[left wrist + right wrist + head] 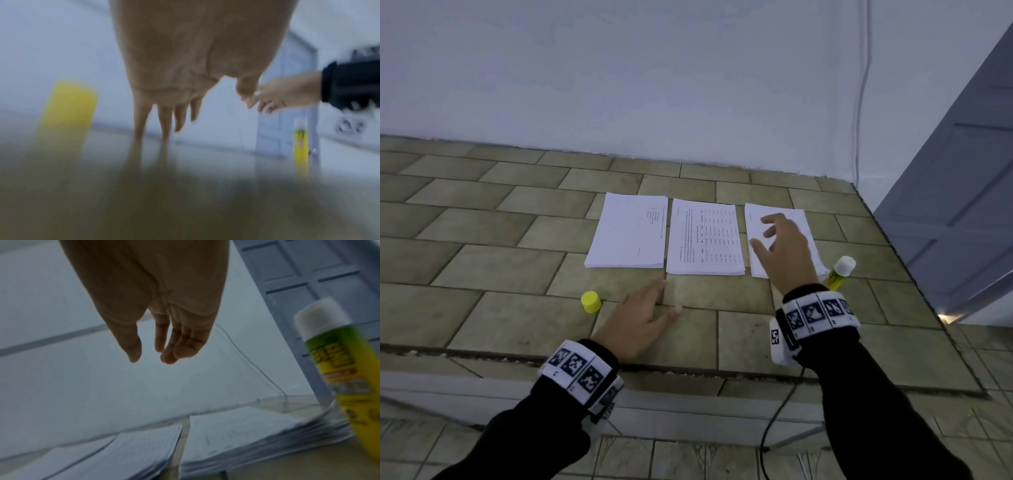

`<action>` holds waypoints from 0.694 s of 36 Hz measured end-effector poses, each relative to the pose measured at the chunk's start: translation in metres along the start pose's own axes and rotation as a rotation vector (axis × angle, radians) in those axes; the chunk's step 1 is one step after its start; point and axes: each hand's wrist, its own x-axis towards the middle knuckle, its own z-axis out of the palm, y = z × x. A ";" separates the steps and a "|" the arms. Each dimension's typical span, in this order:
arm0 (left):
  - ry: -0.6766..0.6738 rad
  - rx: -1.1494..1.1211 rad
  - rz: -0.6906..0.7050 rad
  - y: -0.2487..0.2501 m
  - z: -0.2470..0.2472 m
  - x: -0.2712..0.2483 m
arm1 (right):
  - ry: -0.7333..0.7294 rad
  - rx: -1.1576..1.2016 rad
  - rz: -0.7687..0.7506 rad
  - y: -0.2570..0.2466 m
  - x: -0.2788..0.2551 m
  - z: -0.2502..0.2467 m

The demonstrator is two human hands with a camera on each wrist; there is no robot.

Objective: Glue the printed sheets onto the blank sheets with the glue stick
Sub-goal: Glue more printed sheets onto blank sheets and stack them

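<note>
Three paper stacks lie side by side on the tiled table (482,267): a left stack (628,233) with little print, a middle stack (705,238) with a printed table, and a right stack (758,226). My right hand (779,243) hovers open above the right stack, fingers spread, holding nothing. The uncapped glue stick (840,272) stands at that stack's near right corner, yellow-green with a white tip (337,369). Its yellow cap (590,301) stands left of my left hand (647,315), which rests flat on the table with straight fingers (164,123).
A white wall runs behind the table. A grey panelled door (955,205) stands at the right, past the table's right edge. A thin cable (859,102) hangs down the wall near the back right corner. The table's front edge runs just under my wrists.
</note>
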 end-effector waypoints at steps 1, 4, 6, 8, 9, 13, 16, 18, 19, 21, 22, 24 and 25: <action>-0.014 -0.054 0.023 0.007 -0.009 -0.004 | 0.068 0.030 -0.038 0.001 -0.004 -0.008; 0.002 -0.094 0.086 0.032 -0.043 -0.011 | 0.265 0.001 -0.106 0.010 -0.013 -0.026; 0.054 -0.081 0.092 0.045 -0.067 -0.012 | 0.374 -0.105 -0.077 0.022 -0.017 -0.033; 0.114 0.019 0.083 0.050 -0.085 -0.004 | 0.439 -0.134 0.005 0.032 -0.023 -0.037; 0.141 0.079 0.058 0.049 -0.091 0.004 | 0.458 -0.119 0.051 0.037 -0.025 -0.039; 0.124 0.372 -0.229 0.031 -0.102 0.052 | 0.403 -0.007 0.302 0.064 -0.031 -0.038; 0.037 0.553 -0.349 0.024 -0.097 0.084 | 0.235 0.079 0.507 0.073 -0.034 -0.035; 0.043 0.592 -0.341 0.018 -0.091 0.102 | 0.134 0.090 0.573 0.076 -0.038 -0.034; 0.059 0.594 -0.337 0.013 -0.088 0.110 | 0.104 0.088 0.585 0.077 -0.039 -0.034; 0.072 0.588 -0.322 0.001 -0.081 0.121 | 0.068 0.063 0.578 0.082 -0.039 -0.033; 0.055 0.596 -0.325 -0.004 -0.078 0.124 | 0.055 0.045 0.574 0.083 -0.038 -0.033; -0.003 0.639 -0.349 -0.014 -0.071 0.129 | 0.031 0.011 0.570 0.085 -0.038 -0.033; -0.017 0.658 -0.374 -0.019 -0.068 0.132 | 0.023 -0.001 0.571 0.086 -0.037 -0.033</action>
